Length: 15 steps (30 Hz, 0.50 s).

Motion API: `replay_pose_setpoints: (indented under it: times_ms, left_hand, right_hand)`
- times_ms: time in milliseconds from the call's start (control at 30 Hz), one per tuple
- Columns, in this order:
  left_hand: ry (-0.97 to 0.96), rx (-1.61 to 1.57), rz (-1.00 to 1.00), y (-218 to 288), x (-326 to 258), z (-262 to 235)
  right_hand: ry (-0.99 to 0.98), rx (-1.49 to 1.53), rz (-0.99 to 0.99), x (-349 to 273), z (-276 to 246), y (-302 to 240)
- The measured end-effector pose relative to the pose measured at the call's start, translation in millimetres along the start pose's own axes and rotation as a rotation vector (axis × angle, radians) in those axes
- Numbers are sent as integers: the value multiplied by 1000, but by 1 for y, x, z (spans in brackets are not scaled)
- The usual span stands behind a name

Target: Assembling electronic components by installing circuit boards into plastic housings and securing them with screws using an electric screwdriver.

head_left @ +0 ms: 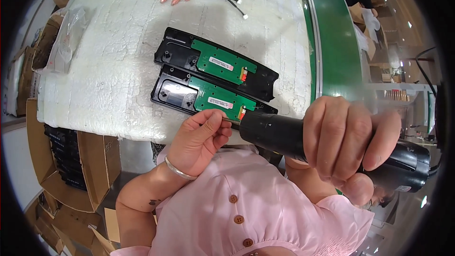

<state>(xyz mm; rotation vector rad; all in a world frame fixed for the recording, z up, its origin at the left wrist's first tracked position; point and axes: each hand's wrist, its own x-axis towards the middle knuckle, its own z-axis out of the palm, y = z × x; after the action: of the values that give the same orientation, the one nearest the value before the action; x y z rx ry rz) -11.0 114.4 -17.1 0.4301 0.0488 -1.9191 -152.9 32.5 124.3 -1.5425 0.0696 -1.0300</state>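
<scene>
Black electric screwdriver [303, 140] gripped in right hand [348, 142], left hand [199, 140] pinching its bit beside near green board [219, 99]; judging screw-loading step, next seat tip squarely on board.

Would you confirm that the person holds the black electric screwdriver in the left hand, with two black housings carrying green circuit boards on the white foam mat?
Not quite: the head view shows the black electric screwdriver in the right hand. The left hand pinches its bit. Two black housings with green circuit boards do lie on the white foam mat.
</scene>
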Motion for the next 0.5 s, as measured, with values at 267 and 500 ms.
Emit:
replay_pose_setpoints:
  times_ms: [267,500]
  left_hand:
    - [47,-59,-134,3,-4,23]
    - [24,30,-161,10,-15,8]
  right_hand:
    - [198,-82,35,0,2,30]
    - [394,-192,167,11,-6,62]
